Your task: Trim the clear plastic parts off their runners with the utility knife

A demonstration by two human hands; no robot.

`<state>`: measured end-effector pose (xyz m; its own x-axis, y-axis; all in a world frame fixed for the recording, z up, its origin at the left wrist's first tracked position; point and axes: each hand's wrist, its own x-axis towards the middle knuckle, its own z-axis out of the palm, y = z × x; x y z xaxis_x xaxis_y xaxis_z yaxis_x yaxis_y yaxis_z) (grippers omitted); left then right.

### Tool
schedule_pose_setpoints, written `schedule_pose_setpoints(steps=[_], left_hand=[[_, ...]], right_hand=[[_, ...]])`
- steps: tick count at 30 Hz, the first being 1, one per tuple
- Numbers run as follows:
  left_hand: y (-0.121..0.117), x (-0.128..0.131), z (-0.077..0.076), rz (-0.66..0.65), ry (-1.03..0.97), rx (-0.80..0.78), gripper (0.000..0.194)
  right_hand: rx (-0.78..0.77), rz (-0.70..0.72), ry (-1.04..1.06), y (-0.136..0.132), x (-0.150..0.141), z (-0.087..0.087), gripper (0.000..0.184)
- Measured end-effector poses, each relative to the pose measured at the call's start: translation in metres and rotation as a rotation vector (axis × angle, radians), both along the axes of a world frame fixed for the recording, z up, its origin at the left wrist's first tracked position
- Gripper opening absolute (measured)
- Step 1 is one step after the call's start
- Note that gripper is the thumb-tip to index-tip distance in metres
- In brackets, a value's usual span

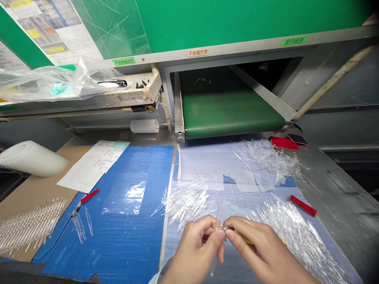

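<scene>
My left hand (pixel 195 246) and my right hand (pixel 260 250) meet low in the middle, fingertips pinched together. Between them sits a tiny clear plastic piece (pixel 218 228), pinched by my left fingers. My right hand grips a yellow-handled tool (pixel 245 237) whose metal tip touches that piece. Just beyond my hands lies a heap of clear plastic pipette-like parts (pixel 185 201), and another larger heap (pixel 296 230) spreads to the right.
A green conveyor belt (pixel 227 112) ends above a clear film sheet (pixel 207 165). Blue mats (pixel 130 225) cover the bench. Red-handled cutters (pixel 85 199), paper form (pixel 91 163), white roll (pixel 31 157), sorted parts on cardboard (pixel 28 228), red blocks (pixel 302 206).
</scene>
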<state>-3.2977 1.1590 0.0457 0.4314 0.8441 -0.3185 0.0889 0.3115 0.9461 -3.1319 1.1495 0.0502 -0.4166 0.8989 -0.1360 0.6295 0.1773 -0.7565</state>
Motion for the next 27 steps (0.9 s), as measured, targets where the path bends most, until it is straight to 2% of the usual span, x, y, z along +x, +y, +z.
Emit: schedule_pose_setpoints(steps=[5, 13, 19, 21, 24, 25, 27], left_hand=[[-0.002, -0.005, 0.002, -0.022, 0.058, 0.064, 0.036], [-0.001, -0.005, 0.005, -0.012, 0.054, 0.075, 0.038], [-0.001, -0.003, 0.009, 0.007, 0.074, 0.074, 0.040], [-0.004, -0.004, 0.008, -0.045, 0.078, 0.050, 0.041], [-0.008, -0.005, 0.004, -0.116, 0.072, -0.043, 0.043], [-0.008, -0.006, 0.002, -0.110, 0.059, -0.073, 0.044], [-0.008, -0.006, -0.001, -0.079, 0.023, -0.106, 0.046]], right_hand=[[-0.026, 0.010, 0.048, 0.004, 0.000, 0.002, 0.037], [0.221, -0.066, 0.077, 0.000, -0.002, -0.002, 0.028], [0.222, -0.112, 0.138, -0.001, -0.005, -0.009, 0.026], [0.204, -0.280, 0.218, 0.004, 0.005, -0.010, 0.026], [0.212, -0.702, 0.311, 0.012, 0.025, -0.006, 0.027], [0.191, -0.741, 0.310, 0.014, 0.030, -0.005, 0.027], [0.098, -0.626, 0.290, 0.014, 0.032, -0.004, 0.028]])
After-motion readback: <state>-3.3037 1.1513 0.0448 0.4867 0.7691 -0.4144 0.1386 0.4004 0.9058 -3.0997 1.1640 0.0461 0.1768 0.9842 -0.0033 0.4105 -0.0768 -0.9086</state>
